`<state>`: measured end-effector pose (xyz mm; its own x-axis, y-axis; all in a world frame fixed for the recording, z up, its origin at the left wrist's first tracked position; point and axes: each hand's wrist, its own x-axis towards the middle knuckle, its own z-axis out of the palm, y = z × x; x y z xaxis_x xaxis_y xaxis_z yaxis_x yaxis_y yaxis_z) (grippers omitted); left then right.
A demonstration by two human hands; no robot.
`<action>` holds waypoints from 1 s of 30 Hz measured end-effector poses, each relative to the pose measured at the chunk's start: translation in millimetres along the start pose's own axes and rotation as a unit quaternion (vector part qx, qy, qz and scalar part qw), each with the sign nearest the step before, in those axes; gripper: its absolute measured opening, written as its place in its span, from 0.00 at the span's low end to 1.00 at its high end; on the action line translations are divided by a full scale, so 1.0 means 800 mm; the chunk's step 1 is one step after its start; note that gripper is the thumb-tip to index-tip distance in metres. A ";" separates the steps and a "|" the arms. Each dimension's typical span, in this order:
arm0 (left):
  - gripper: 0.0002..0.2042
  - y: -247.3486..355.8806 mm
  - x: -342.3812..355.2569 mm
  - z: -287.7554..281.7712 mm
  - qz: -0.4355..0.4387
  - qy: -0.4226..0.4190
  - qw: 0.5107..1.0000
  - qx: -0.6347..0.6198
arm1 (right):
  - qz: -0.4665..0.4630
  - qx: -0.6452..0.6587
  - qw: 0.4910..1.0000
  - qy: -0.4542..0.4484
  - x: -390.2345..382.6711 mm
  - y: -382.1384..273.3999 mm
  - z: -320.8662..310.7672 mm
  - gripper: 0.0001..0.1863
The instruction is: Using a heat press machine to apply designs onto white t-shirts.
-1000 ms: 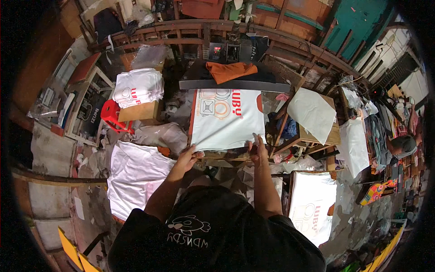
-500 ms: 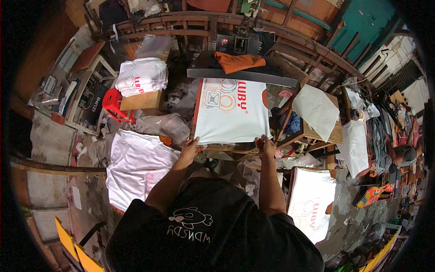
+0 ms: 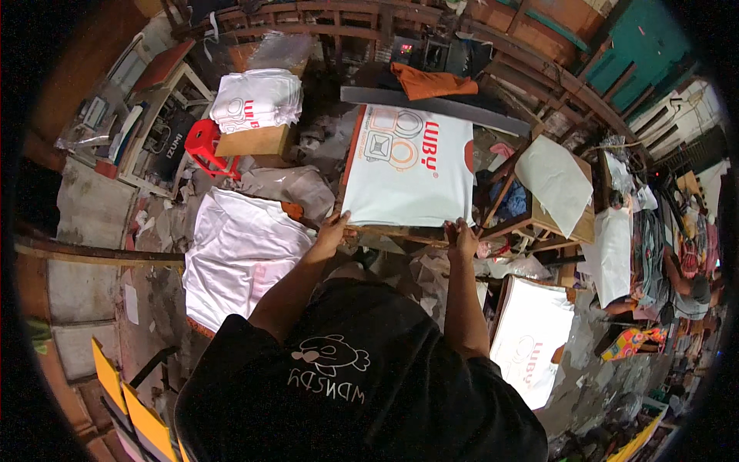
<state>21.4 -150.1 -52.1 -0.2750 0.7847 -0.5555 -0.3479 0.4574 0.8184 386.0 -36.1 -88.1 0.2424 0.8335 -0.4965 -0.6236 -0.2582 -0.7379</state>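
A white T-shirt (image 3: 408, 189) with a red and grey print lies flat on a board in front of me, its far end by the dark heat press plate (image 3: 439, 105). At the near left corner of the hem, my left hand (image 3: 332, 232) is closed with its fingertips on the fabric. My right hand (image 3: 462, 237) pinches the near right corner in the same way. The hem runs nearly straight between them. An orange cloth (image 3: 433, 82) rests on top of the dark plate.
Folded white shirts (image 3: 258, 100) are stacked on a wooden box, beside a red stool (image 3: 206, 145). Another white shirt pile (image 3: 235, 258) lies at left, printed shirts (image 3: 531, 327) at near right. A white sheet (image 3: 556, 181) covers a wooden stand at right. Scraps litter the floor.
The view has shifted, so the scene sits higher and farther right. Both hands remain at the hem corners, and the shirt's near edge looks smoother and straighter.
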 end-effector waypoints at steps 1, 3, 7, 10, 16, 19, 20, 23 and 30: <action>0.20 -0.003 0.003 -0.003 -0.006 -0.009 1.000 -0.010 | 0.003 0.025 1.000 -0.011 0.005 0.004 -0.004 0.09; 0.19 -0.010 0.009 -0.009 -0.009 -0.009 1.000 0.013 | 0.001 -0.023 1.000 -0.013 0.012 0.012 -0.016 0.11; 0.23 -0.017 0.000 -0.019 -0.032 -0.033 0.980 0.192 | -0.021 -0.200 0.978 0.055 0.003 0.024 -0.052 0.10; 0.23 0.006 -0.041 0.010 -0.043 -0.048 0.960 0.273 | 0.005 -0.237 0.971 -0.017 -0.028 0.026 -0.084 0.13; 0.36 0.174 -0.230 0.197 -0.155 -0.456 0.867 -0.130 | -0.100 -0.437 0.881 -0.152 -0.117 0.056 -0.172 0.19; 0.54 0.252 -0.371 0.273 -0.224 -0.655 0.682 -0.236 | -0.168 -0.520 0.829 -0.117 -0.149 0.098 -0.227 0.23; 0.56 0.268 -0.411 0.289 -0.243 -0.692 0.644 -0.219 | -0.108 -0.556 0.813 -0.133 -0.157 0.107 -0.252 0.24; 0.53 0.276 -0.508 0.345 -0.257 -0.783 0.438 -0.359 | 0.030 -0.595 0.791 -0.138 -0.178 0.137 -0.312 0.24; 0.44 0.281 -0.543 0.360 -0.224 -0.829 0.379 -0.346 | -0.064 -0.577 0.813 -0.029 -0.219 0.166 -0.408 0.21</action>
<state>320.9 -267.2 415.9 0.6913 0.1400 0.7089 -0.3357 0.9310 0.1436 503.1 -375.7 -248.2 0.1944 0.9024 -0.3845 0.5260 -0.4268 -0.7357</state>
